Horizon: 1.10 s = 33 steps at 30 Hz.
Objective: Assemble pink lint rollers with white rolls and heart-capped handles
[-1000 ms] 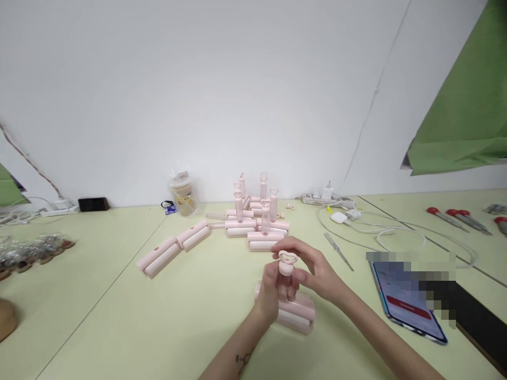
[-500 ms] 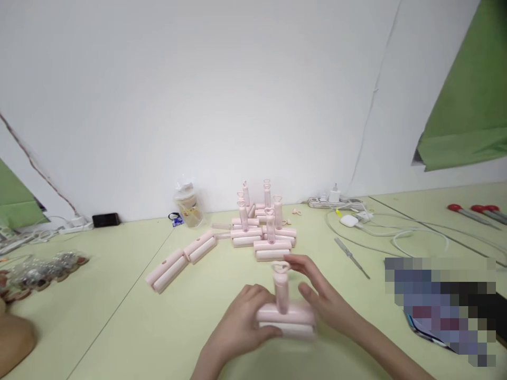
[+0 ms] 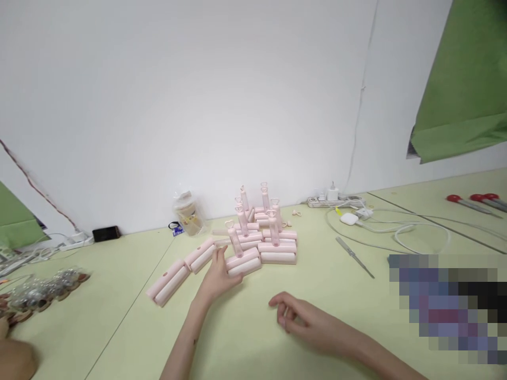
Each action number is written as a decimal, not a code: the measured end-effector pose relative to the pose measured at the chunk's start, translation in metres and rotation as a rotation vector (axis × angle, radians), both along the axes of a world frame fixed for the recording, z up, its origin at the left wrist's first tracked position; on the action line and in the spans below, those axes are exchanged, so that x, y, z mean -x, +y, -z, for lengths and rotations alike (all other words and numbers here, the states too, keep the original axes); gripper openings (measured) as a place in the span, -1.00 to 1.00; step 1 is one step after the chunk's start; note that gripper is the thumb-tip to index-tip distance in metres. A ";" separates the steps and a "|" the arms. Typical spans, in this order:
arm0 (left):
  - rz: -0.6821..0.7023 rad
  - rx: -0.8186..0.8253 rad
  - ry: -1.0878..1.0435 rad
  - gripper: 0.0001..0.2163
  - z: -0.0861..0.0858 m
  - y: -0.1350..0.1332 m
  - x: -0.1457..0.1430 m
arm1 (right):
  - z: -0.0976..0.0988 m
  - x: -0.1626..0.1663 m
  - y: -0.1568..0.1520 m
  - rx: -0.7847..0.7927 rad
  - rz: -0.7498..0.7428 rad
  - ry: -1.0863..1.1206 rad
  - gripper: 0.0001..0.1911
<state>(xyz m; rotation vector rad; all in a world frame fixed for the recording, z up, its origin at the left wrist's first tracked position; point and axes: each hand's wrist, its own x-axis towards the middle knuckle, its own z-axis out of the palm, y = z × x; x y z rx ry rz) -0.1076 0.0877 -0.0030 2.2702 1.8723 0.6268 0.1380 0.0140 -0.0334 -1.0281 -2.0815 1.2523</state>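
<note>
At a pale green counter (image 3: 222,338), your left grip (image 3: 217,277) frames the left end of a pink-and-white roller (image 3: 244,264) — thumb along its front edge, fingers spread past its end. Whether that grip bears down or merely surrounds the piece cannot be told from this view. The roller lies just to the right of your left palm, its long axis running left to right, the right end angled slightly away from you. From its pink back rises a clear pink tube (image 3: 236,244), leaning left and capped with a heart-like loop (image 3: 230,226). Your left is plainly the nearer hand. Your right grip (image 3: 299,319), closer to you and off to the right, is released, its fingers loosely curled around nothing that shows — well apart from the roller. Just beside the roller's right end sits a second roller (image 3: 278,257), set more squarely across your view; whether the two touch is too fine to tell. To the left, two tubeless rollers (image 3: 173,285) lie end to end at a slant.
</note>
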 end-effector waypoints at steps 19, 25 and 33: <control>-0.272 -0.013 0.190 -0.49 -0.052 -0.027 0.067 | -0.004 0.004 -0.004 -0.328 -0.032 -0.089 -0.74; 0.071 0.250 -0.175 -0.57 -0.041 -0.109 0.044 | -0.066 0.058 0.055 -0.934 -0.198 -0.324 -0.61; 0.425 0.339 -0.193 -0.53 0.013 -0.093 -0.012 | -0.074 0.192 0.136 -0.829 -0.039 -0.559 -0.69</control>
